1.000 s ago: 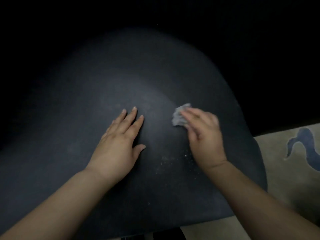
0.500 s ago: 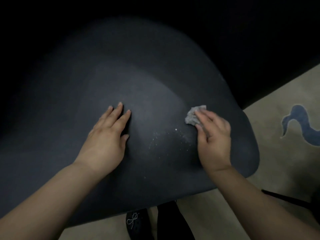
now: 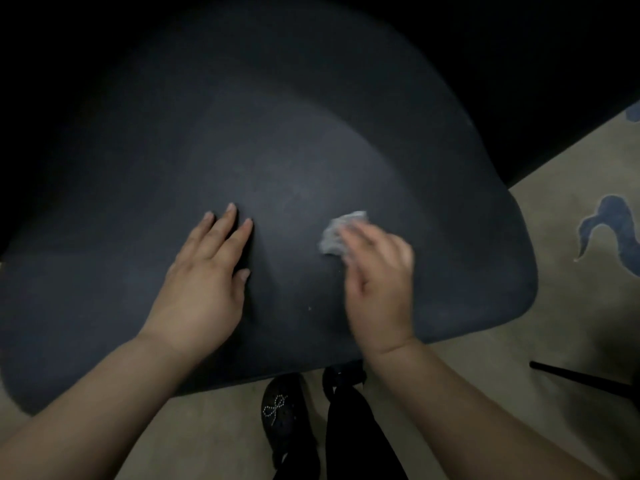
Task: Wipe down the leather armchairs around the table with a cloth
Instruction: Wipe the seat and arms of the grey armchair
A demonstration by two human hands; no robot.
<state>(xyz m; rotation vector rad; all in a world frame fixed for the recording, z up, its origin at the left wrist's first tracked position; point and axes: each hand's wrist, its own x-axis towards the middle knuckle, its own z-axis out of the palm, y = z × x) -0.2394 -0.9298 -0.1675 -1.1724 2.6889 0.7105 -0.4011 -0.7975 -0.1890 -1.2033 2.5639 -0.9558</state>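
Left hand (image 3: 204,282) flat, fingers straight, pressed on dark armchair seat (image 3: 277,150). Right hand (image 3: 379,282), blurred, presses crumpled grey cloth (image 3: 337,233) onto seat just right of centre; grip: can't tell. Below seat edge: black shoe w/ beaded bow (image 3: 282,410), beige rug w/ blue motif (image 3: 609,223), thin black rod (image 3: 581,377) at right

- The single head view looks steeply down from above, close over the dark armchair seat (image 3: 277,150), which fills most of the picture.
- It faces forward toward 12 o'clock, where the picture goes dark.
- Both forearms enter from 6 o'clock; left hand (image 3: 204,275) and right hand (image 3: 379,282) lie near centre.
- Beige carpet (image 3: 571,306) shows from 3 to 6 o'clock.
- A shoe (image 3: 284,410) shows at 6 o'clock.
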